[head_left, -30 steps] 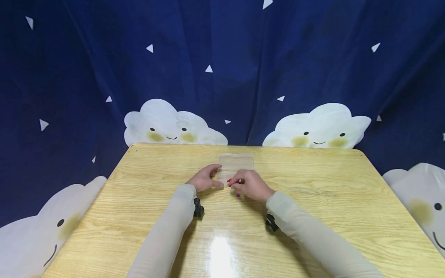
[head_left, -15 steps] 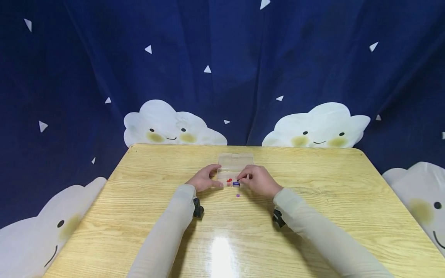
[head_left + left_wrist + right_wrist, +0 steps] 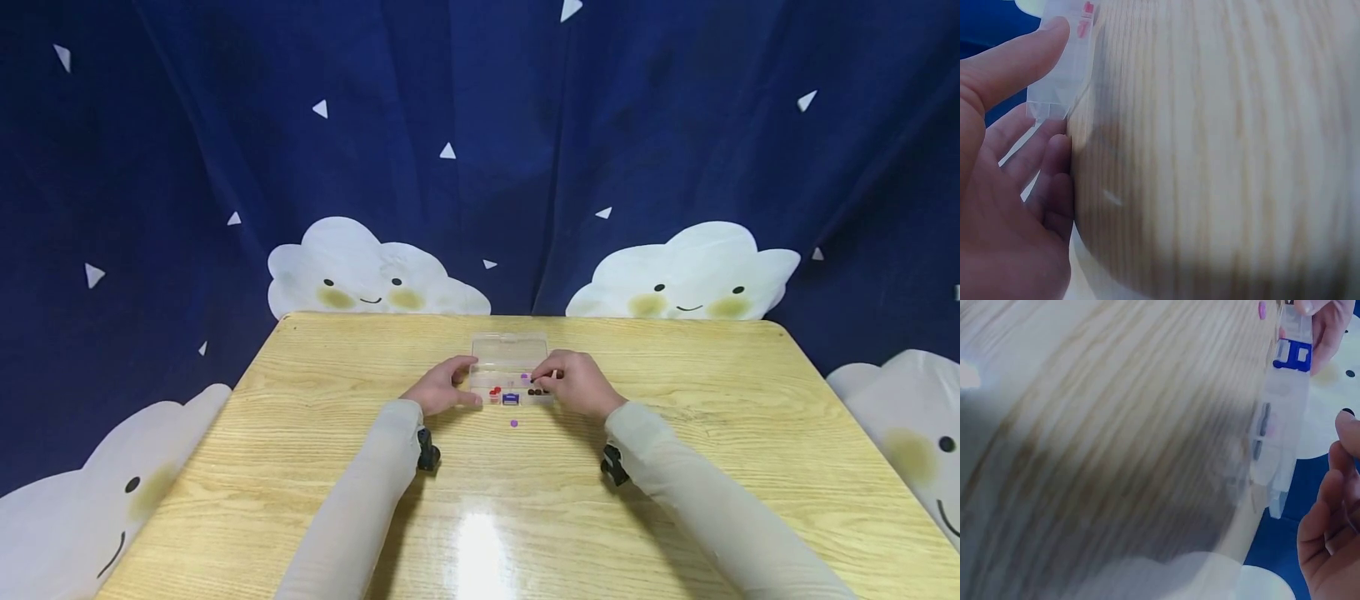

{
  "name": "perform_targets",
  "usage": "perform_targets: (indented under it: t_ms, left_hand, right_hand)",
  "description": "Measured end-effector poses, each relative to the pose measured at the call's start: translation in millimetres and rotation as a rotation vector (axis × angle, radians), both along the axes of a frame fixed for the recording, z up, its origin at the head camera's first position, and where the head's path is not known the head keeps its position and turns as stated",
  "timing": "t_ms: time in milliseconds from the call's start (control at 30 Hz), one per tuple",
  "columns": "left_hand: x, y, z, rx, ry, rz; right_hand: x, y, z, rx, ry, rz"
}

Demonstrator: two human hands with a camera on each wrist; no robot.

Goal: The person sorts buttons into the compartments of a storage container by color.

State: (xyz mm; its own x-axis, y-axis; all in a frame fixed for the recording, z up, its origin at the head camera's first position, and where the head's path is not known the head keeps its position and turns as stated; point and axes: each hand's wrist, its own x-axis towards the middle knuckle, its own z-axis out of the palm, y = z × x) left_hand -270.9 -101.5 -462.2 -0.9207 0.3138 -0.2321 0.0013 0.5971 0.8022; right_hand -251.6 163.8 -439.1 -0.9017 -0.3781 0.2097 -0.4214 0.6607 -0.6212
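A clear plastic compartment box [image 3: 510,350] lies on the table with its lid raised toward the back. My left hand [image 3: 438,387] holds its left end, thumb on the near side and fingers behind, as the left wrist view shows. Over the box's right part, my right hand [image 3: 583,385] pinches a small black disc-like piece [image 3: 1348,412] between thumb and finger. Inside are red pieces [image 3: 494,392] at the front left, several dark pieces [image 3: 535,392] at the front right, and a purple piece [image 3: 524,377] behind. A blue latch [image 3: 1294,355] sits mid-front.
A loose purple piece [image 3: 513,423] lies on the wooden table [image 3: 337,367] just in front of the box. Behind the table's far edge hangs a dark blue curtain [image 3: 480,233] with white clouds. Each wrist carries a small black camera.
My right hand has moved right, from over the front middle of the box to its right part. The blue latch, dark pieces and inner purple piece have come into view. The left hand stays put.
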Motion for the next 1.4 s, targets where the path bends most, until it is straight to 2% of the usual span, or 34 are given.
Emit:
perform_targets:
  t_ms: [400, 700, 1067, 1400]
  left_hand:
    - [-1.9, 0, -1.5, -0.005, 0.008, -0.006]
    - [-2.3, 1, -1.2, -0.005, 0.001, 0.0]
    - [-1.4, -1, -3.9, 0.013, 0.004, -0.01]
    - [-3.2, -1, -2.6, 0.006, 0.007, -0.016]
  right_hand:
    - [-2.5, 5, -5.1, -0.025, -0.017, -0.049]
    - [-2.6, 5, -8.8, 0.023, -0.031, -0.07]
    - [-5.6, 2, -15.7, 0.013, -0.006, -0.047]
    - [-5.9, 2, -17.5, 0.056, 0.007, -0.057]
